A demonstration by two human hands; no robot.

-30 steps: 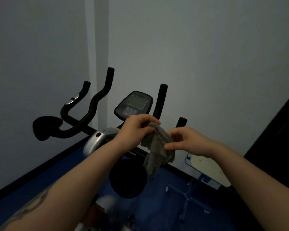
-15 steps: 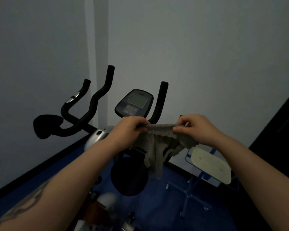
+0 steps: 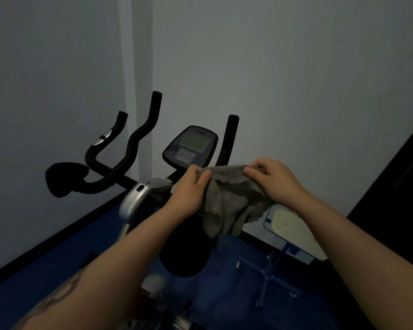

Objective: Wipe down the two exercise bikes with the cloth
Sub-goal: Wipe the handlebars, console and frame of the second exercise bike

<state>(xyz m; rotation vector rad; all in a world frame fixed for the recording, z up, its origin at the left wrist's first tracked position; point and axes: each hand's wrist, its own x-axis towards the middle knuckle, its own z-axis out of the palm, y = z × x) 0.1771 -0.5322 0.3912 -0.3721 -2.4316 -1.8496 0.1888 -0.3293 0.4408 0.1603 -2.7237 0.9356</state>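
A grey cloth (image 3: 229, 201) hangs spread between my two hands in front of an exercise bike. My left hand (image 3: 191, 189) grips its left top edge and my right hand (image 3: 272, 179) grips its right top edge. Behind the cloth stands the bike's console (image 3: 191, 146) with a grey screen, its black handlebars (image 3: 129, 148) rising to the left and right. The silver stem (image 3: 135, 201) sits just left of my left hand. The right handlebar's lower part is hidden by the cloth.
White walls meet in a corner behind the bike. A small stool with a pale seat (image 3: 293, 232) and blue legs stands on the blue floor (image 3: 57, 258) at the right. A dark doorway (image 3: 401, 167) lies at the far right.
My hands have pulled apart and opened the bunched cloth out flat. Both hands and the cloth now sit a little further right and forward, nearer the console.
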